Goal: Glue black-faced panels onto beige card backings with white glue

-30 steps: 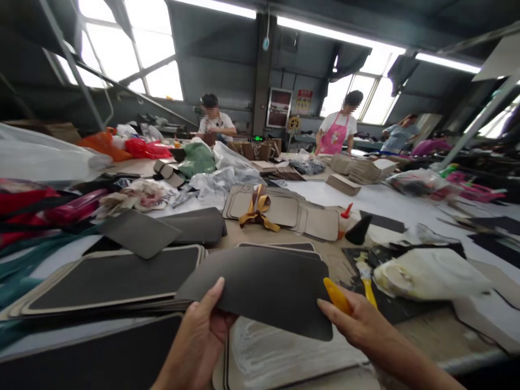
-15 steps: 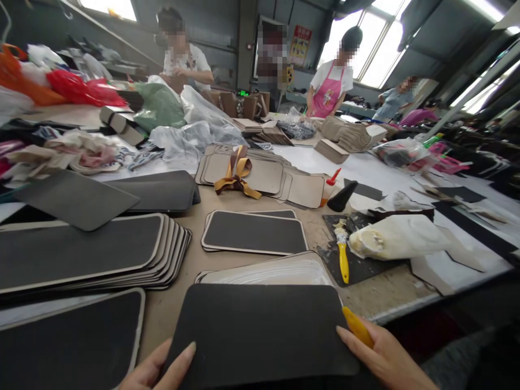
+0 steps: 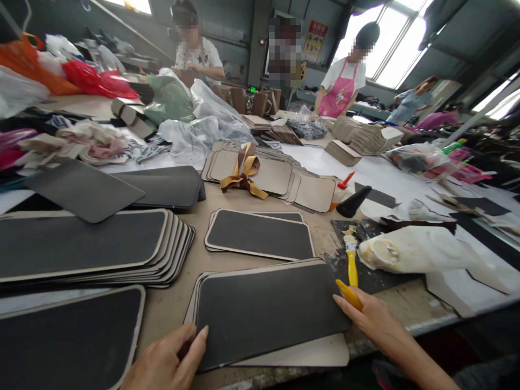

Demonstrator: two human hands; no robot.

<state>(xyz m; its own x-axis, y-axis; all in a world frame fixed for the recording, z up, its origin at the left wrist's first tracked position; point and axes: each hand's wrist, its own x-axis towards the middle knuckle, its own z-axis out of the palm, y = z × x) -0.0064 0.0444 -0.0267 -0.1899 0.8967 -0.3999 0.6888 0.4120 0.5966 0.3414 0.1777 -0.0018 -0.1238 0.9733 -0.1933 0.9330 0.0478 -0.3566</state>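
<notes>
A black rectangular sheet (image 3: pixel 268 309) with rounded corners lies over a stack of beige boards (image 3: pixel 300 352), whose borders show at its top and bottom. My left hand (image 3: pixel 170 352) pinches the sheet's lower left corner, thumb on top. At the right edge, the fingers of my right hand (image 3: pixel 369 314) touch the sheet while also gripping a yellow tool (image 3: pixel 348 295), whose working end I cannot make out. Just behind lies a black-faced board (image 3: pixel 260 234) with a beige border. A yellow-handled brush (image 3: pixel 352 265) rests on a glue-smeared black mat (image 3: pixel 396 279).
Bordered black boards (image 3: pixel 81 244) are stacked at left, with another (image 3: pixel 65 341) nearer. A whitish glue-stained container (image 3: pixel 418 249), a black cone (image 3: pixel 354 201) and a red-tipped bottle (image 3: pixel 345 181) stand right. Ribbon-tied boards (image 3: pixel 268 173) lie behind. Co-workers (image 3: pixel 341 86) stand across the table.
The black sheet has gone forward, away from me, and down onto the beige boards, covering the whitish streaked top one. Both hands have moved with it, still at its edges.
</notes>
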